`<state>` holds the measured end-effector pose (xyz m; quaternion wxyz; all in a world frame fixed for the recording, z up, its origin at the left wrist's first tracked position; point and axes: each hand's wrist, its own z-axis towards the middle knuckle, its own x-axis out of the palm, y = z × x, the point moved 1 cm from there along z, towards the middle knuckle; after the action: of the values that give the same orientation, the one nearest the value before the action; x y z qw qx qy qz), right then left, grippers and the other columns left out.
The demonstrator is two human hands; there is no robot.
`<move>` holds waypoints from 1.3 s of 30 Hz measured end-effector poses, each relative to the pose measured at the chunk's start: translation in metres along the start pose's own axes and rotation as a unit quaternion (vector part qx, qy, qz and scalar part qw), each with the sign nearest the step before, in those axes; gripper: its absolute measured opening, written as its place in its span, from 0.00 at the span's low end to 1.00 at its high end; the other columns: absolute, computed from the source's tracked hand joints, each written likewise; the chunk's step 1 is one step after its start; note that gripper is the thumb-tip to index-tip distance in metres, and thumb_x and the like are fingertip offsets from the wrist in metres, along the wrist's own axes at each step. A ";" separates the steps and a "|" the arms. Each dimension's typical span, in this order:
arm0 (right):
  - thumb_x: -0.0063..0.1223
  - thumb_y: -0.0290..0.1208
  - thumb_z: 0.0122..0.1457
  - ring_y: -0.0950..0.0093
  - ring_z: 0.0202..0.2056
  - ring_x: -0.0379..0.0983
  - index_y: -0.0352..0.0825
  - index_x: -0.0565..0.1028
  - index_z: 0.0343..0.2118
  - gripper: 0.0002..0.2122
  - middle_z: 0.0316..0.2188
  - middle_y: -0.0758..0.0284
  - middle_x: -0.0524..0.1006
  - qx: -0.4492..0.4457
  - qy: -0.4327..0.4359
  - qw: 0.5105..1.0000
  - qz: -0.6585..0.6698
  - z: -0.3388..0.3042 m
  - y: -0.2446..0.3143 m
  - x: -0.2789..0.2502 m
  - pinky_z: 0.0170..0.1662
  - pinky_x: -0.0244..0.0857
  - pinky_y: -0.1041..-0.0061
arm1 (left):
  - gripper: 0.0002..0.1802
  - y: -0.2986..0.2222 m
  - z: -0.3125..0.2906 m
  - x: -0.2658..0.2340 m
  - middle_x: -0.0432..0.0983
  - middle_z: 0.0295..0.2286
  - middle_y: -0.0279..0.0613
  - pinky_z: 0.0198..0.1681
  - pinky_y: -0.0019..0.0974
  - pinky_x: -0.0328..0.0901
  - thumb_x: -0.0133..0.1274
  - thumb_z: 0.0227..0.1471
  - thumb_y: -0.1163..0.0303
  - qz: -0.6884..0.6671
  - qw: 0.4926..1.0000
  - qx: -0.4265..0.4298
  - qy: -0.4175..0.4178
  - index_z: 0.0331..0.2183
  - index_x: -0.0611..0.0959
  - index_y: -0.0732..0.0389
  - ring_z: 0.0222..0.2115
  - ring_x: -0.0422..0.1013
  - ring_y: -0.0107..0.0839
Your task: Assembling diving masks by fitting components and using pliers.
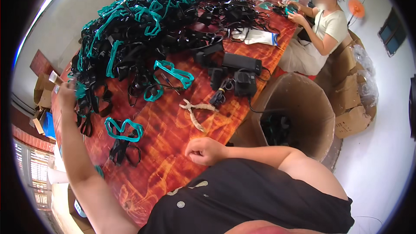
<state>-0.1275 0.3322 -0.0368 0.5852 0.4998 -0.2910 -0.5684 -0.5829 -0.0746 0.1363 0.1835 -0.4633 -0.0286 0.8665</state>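
My left hand point(67, 96) reaches out to the left edge of the table, beside a teal piece point(79, 89) at the side of a big heap of black straps and teal goggle frames point(149, 13). Its fingers are blurred, and whether they grip anything is unclear. My right hand point(205, 151) rests at the near table edge with its fingers curled in and nothing visible in them. Between my arms lies a teal goggle frame point(124, 136) with a black strap. Farther off are another teal frame point(175, 74) and pliers with wrapped handles point(197, 112).
Black power-tool-like blocks point(242, 63) with a cable lie right of centre, and white gloves point(255, 37) farther back. A large cardboard bin point(310, 99) stands against the table's right side. Beyond it a seated co-worker point(323, 30) handles a teal piece. A paper cup point(55, 78) is at left.
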 end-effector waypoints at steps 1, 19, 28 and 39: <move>0.53 0.24 0.54 0.73 0.26 0.72 0.34 0.77 0.33 0.04 0.28 0.66 0.75 -0.014 -0.001 1.000 0.011 0.003 0.003 0.005 0.30 0.66 0.73 | 0.33 0.032 0.015 -0.043 0.78 0.22 0.45 0.31 0.41 0.68 0.51 0.59 0.42 -0.020 0.999 -0.018 -0.022 0.30 0.83 0.68 0.26 0.77 0.39; 0.47 0.34 0.63 0.82 0.19 0.67 0.31 0.70 0.51 0.16 0.21 0.67 0.74 0.009 -0.147 0.960 0.238 -0.024 0.119 -0.048 0.22 0.60 0.86 | 0.12 -0.327 -0.309 -0.195 0.76 0.24 0.43 0.30 0.34 0.67 0.60 0.52 0.67 -0.204 0.853 0.185 0.443 0.37 0.84 0.64 0.24 0.72 0.29; 0.52 0.28 0.58 0.75 0.17 0.72 0.33 0.61 0.63 0.28 0.21 0.63 0.75 0.341 0.037 0.907 0.245 -0.030 0.128 -0.004 0.19 0.62 0.76 | 0.33 -0.289 -0.373 -0.154 0.78 0.33 0.42 0.38 0.35 0.69 0.61 0.53 0.50 -0.417 0.784 0.011 0.459 0.49 0.78 0.68 0.33 0.74 0.28; 0.46 0.29 0.61 0.66 0.26 0.77 0.36 0.64 0.58 0.21 0.40 0.54 0.79 0.196 0.041 0.877 0.437 0.024 0.137 -0.015 0.27 0.68 0.68 | 0.33 -0.237 -0.429 -0.171 0.70 0.34 0.39 0.37 0.31 0.65 0.67 0.43 0.45 -0.606 0.777 -0.070 0.156 0.37 0.74 0.63 0.34 0.69 0.26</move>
<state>-0.1008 0.3200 0.1000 0.6756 0.4494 -0.5606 -0.1655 -0.0783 0.0357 0.0801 0.6396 -0.4908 -0.3353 0.4875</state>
